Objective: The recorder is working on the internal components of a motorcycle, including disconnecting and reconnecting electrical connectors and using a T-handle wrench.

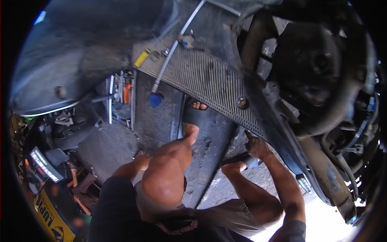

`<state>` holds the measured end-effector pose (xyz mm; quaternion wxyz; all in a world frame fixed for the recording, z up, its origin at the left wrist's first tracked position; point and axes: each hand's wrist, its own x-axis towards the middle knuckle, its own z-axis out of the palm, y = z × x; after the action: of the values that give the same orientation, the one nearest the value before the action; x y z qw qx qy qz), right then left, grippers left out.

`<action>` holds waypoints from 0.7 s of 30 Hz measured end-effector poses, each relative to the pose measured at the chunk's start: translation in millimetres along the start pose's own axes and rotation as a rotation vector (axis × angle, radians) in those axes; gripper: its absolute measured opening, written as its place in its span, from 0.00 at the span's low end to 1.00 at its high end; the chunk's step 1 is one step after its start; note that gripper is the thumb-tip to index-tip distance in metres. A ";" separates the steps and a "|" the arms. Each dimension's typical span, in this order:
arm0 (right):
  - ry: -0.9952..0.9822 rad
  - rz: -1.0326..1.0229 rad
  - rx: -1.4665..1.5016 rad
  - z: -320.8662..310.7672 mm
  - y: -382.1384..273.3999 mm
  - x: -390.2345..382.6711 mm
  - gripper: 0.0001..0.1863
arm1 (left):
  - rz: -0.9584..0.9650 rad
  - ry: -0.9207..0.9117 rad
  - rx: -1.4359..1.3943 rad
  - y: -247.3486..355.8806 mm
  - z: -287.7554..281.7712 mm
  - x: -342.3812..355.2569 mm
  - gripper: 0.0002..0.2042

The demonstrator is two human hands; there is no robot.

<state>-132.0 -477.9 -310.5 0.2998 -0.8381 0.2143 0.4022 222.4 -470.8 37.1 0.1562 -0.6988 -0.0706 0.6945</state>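
A ribbed metal floorboard [209, 80] spans the upper middle beside dark machinery [306, 56]. My right hand [256, 146] is at its lower edge, index finger stretched toward it; whether they touch is unclear. My left hand [142, 161] is low beside my bent knee, fingers curled around something small, too unclear to name. On the floorboard and dark panel lie a long metal bar [169, 56], a yellow-handled tool [142, 57] and a small metal part [186, 40]. A blue round object [156, 101] is at the bar's lower end. My sandalled feet [197, 117] are below the floorboard.
A tray of tools [121, 97] sits on the concrete floor [105, 149] at left. Dark clutter [68, 133] fills the far left, with another person's arm [82, 205] near a yellow sign [44, 209]. A large dark body panel [68, 48] overhangs the upper left.
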 end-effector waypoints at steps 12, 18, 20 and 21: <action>0.323 -0.243 -0.218 -14.1 -21.7 -6.5 0.30 | 0.415 -0.123 0.012 -17.0 -9.8 96.6 0.36; 0.131 -0.145 -0.132 -21.5 -43.6 8.1 0.37 | 0.673 -0.058 0.057 -24.9 -20.1 85.3 0.33; 0.145 -0.168 -0.027 -26.3 -52.7 18.0 0.37 | 0.749 -0.006 0.048 -33.8 -23.6 80.1 0.33; 0.138 -0.171 0.072 -26.3 -54.9 19.8 0.37 | 0.792 0.013 0.043 -38.3 -25.3 79.1 0.33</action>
<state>-73.1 -458.0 -295.2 0.3475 -0.8678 0.1763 0.3084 254.0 -412.8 -26.1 -0.1084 -0.6728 0.2199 0.6980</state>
